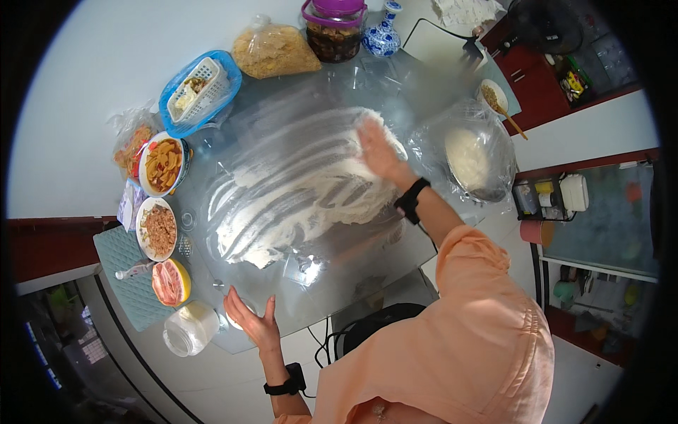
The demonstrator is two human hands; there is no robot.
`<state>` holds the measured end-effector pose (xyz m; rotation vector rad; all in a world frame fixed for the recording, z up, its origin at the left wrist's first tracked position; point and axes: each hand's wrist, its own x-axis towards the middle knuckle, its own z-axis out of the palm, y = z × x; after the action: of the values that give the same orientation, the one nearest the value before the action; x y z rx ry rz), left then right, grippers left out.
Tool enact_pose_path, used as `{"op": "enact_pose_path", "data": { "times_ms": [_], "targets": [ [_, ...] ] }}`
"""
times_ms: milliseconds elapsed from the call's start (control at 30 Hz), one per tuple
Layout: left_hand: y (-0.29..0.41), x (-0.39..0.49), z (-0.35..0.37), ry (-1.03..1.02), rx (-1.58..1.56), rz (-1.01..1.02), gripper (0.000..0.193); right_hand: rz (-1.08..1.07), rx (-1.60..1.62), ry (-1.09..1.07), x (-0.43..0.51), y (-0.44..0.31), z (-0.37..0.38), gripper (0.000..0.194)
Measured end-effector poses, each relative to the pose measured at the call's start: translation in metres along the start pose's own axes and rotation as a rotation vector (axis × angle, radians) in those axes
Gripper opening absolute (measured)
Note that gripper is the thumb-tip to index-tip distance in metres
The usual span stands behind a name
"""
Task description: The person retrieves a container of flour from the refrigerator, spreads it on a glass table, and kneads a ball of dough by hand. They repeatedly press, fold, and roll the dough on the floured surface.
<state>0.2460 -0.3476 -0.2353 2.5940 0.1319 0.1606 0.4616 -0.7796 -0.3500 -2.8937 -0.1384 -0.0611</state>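
Observation:
White flour (296, 196) lies in streaks and ridges across a shiny grey tabletop (339, 270). My right hand (378, 148), blurred, is at the upper right end of the flour, palm down and holding nothing. Over the table's near left edge is my left hand (253, 322), its thumb and fingers spread with nothing between them. Behind it, a small white round thing is partly hidden. A clear plastic jar (192, 327) with white powder inside stands left of that hand. Right of the flour, pale dough (467, 159) sits in a bowl under clear plastic film.
Along the left stand a halved pomelo (171, 282), a bowl of minced meat (158, 229), a bowl of sliced food (163, 165) and a blue basin (226, 71). A bagged yellow crumbly food (275, 51), purple-lidded jar (335, 37) and blue-and-white vase (381, 37) line the back.

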Motion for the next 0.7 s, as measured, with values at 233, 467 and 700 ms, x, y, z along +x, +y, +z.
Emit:
{"op": "enact_pose_path", "data": {
  "times_ms": [233,467,700],
  "targets": [
    [0.082,0.021,0.03,-0.118,-0.117,0.214,0.085,0.087,0.068,-0.188,0.0,0.01,0.0,0.081],
    [0.201,0.035,0.065,-0.599,-0.438,0.386,0.045,0.081,0.414,0.24,-0.031,-0.004,-0.064,0.03],
    [0.281,0.01,0.252,-1.213,-1.266,-0.337,0.032,-0.027,0.93,0.329,-0.037,-0.007,-0.138,0.019]
  ]
}}
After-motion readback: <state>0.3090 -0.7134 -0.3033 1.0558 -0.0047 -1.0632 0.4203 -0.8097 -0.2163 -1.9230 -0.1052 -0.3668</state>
